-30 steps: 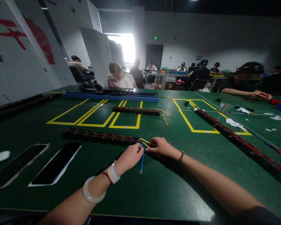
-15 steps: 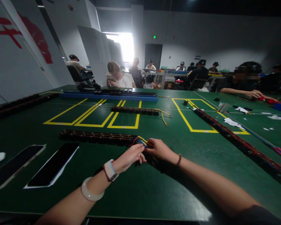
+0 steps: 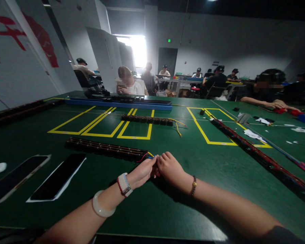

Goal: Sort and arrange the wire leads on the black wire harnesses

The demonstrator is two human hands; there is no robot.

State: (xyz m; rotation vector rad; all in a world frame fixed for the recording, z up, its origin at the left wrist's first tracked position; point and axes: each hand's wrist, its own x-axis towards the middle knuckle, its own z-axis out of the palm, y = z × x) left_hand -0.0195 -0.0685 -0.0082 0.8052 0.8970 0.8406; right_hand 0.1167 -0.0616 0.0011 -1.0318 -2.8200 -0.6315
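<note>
A long black strip (image 3: 106, 149) of joined blocks, with thin copper-coloured lines along its top, lies in front of me on the green table (image 3: 112, 210). Yellow, blue and red wires (image 3: 149, 154) come out of its right end. My left hand (image 3: 145, 170) is closed on these wires close to the strip. Touching it, my right hand (image 3: 169, 166) is curled with its knuckles up, also closed at the wire ends. The fingers cover the far ends of the wires, so how they lie inside is hidden.
A shorter black strip (image 3: 147, 119) with yellow wires lies beyond, across yellow tape outlines. Two phones, one a dark phone (image 3: 59, 178), lie at left. A long wire-covered strip (image 3: 259, 152) runs along the right. Behind it are paper scraps (image 3: 254, 135) and a co-worker's hands (image 3: 279, 104).
My right hand has turned over, knuckles up, and closed in against my left hand. The wires are now mostly covered. The strip's right end has shifted slightly toward me.
</note>
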